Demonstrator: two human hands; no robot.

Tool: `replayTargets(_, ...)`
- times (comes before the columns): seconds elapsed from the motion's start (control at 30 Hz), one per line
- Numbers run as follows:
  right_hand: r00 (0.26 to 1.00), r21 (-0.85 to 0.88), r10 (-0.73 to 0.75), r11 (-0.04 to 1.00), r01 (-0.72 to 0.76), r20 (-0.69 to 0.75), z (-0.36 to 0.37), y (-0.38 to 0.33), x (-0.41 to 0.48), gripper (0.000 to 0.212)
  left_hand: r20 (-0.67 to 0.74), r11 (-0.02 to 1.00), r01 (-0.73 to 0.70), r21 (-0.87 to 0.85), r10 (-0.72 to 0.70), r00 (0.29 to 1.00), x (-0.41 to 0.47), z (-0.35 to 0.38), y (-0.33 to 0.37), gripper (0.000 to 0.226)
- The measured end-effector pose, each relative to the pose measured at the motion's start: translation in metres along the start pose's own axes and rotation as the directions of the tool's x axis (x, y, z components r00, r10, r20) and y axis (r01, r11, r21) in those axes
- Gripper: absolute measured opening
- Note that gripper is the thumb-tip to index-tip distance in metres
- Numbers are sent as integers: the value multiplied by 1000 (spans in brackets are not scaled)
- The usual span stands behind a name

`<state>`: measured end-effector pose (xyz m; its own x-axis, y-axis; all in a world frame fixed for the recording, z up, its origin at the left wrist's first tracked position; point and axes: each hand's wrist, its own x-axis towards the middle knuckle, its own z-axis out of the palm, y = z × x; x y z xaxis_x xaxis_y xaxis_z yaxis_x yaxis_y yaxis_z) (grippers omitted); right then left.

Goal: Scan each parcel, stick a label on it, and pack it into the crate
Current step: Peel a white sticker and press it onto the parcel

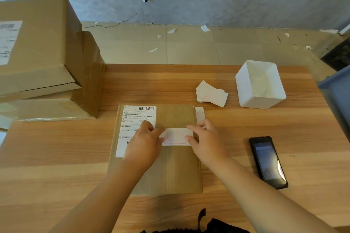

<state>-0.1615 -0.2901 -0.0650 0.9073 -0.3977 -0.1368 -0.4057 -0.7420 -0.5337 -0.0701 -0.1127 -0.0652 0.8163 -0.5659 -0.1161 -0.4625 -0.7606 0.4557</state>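
Note:
A flat brown parcel (176, 168) lies on the wooden table (56, 149) in front of me, with a white shipping label (138, 115) on its left half. A small white label with a red frame (176, 136) lies across the parcel's middle. My left hand (145, 142) pinches the label's left end, and my right hand (206, 142) holds its right end with the fingertips. The black handheld scanner (268, 162) lies on the table to the right of my right hand. A blue crate (337, 96) shows at the right edge.
A stack of brown cardboard boxes (43, 53) fills the table's left rear. A loose pile of blank labels (211, 93) sits beside a white bin (260, 85) at the back right. A label backing strip (200, 114) lies by the parcel's right top corner.

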Motion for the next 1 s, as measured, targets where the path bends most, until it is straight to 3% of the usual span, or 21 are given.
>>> replayTargets(0.07, 996, -32, -82, 996, 83, 22, 4, -3, -3, 41, -30, 998, -47, 29, 48, 998, -5, 2, -1, 28)
replayTargets(0.2, 996, -62, -74, 995, 78, 58, 9, -2, -5, 38, -68, 998, -46, 32, 49, 996, -7, 4, -4, 30)
replayTargets(0.47, 986, 15, 142, 989, -144, 84, -8, 21, -13, 34, -132, 999, 26, -21, -29, 991, -11, 1, -19, 28)
replayTargets(0.6, 975, 30, 224, 974, -223, 2, -13, 24, -16, 13, -131, 996, 77, -44, -82, 988, -13, -4, -24, 24)
replayTargets(0.73, 958, 123, 287, 951, -284, -10, -13, 23, -20, 4, -144, 976, 123, -182, -150, 978, -19, -8, -27, 22)
replayTargets(0.9, 937, 250, 325, 903, -349, 131, -10, 15, -17, 28, -252, 958, 253, -138, -281, 926, -33, -8, -43, 48)
replayTargets(1.0, 922, 230, 291, 908, -350, 255, -9, 10, -14, 42, -195, 885, 442, -144, -463, 864, -39, -9, -54, 70)
